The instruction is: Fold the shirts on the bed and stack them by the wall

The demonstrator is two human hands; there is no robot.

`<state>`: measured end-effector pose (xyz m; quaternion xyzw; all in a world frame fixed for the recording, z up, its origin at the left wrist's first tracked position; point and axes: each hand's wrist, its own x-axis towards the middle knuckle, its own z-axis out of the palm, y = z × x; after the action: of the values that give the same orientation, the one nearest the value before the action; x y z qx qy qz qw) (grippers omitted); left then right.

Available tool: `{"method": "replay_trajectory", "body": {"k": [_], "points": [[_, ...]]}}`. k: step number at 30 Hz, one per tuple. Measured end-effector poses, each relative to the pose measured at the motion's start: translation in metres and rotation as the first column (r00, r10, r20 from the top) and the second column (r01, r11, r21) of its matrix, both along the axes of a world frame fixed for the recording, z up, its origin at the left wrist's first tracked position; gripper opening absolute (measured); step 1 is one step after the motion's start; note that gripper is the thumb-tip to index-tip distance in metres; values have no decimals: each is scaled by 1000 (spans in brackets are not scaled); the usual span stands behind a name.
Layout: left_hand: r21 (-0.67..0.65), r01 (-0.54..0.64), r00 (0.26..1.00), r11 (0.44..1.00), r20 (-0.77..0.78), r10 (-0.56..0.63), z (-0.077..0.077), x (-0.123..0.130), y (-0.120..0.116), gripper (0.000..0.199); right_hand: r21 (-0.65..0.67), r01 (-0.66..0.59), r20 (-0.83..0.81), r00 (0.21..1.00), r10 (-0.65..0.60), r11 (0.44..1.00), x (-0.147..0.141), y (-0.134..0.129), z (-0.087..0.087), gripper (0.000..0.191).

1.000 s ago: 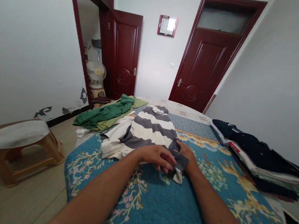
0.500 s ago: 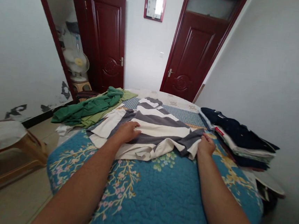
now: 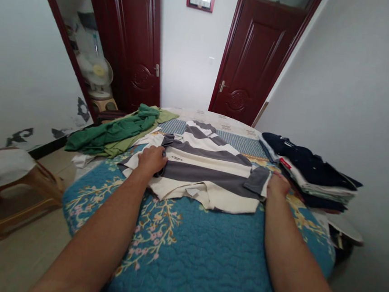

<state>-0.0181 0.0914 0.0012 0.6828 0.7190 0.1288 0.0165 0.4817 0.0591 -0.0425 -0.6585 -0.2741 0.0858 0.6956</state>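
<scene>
A grey and cream striped shirt (image 3: pixel 210 161) lies spread on the blue floral quilt (image 3: pixel 205 251), its neckline towards me and small lettering on a cream stripe. My left hand (image 3: pixel 152 160) is closed on the shirt's left sleeve area, with dark cloth bunched at the fingers. At the right, my right hand (image 3: pixel 278 185) grips the cuff of the other sleeve, which is stretched out sideways. The shirt's far end is narrow and rumpled.
Green clothes (image 3: pixel 113 134) lie heaped at the table's back left. A stack of folded clothes (image 3: pixel 314 174) sits on the right edge. A stool (image 3: pixel 4 175) stands at the left on the floor. Two red doors and a fan are beyond.
My left hand has moved left and closed on the shirt. My right hand has shifted right, pulling the sleeve outward. The shirt's front is flatter and its lettering now shows. The view has tilted down.
</scene>
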Motion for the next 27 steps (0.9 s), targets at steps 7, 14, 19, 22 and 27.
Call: {"method": "replay_trajectory", "body": {"k": [7, 14, 19, 22, 27], "points": [[8, 223, 974, 975, -36, -222, -7, 11, -2, 49, -214, -117, 679, 696, 234, 970, -50, -12, 29, 35], [238, 337, 922, 911, 115, -371, 4, 21, -4, 37, -705, -540, 477, 119, 871, 460, -121, -43, 43, 21], [226, 710, 631, 667, 216, -745, 16, 71, -38, 38, -632, -238, 682, 282, 675, 738, -100, -38, 43, 25], [142, 880, 429, 454, 177, -886, 13, 106, -68, 59, -561, 108, 766, 445, 464, 821, -61, -35, 34, 39], [2, 921, 389, 389, 29, -921, -2, 143, -93, 32, -676, 135, 584, 698, 415, 724, -13, -30, 14, 28]]}}
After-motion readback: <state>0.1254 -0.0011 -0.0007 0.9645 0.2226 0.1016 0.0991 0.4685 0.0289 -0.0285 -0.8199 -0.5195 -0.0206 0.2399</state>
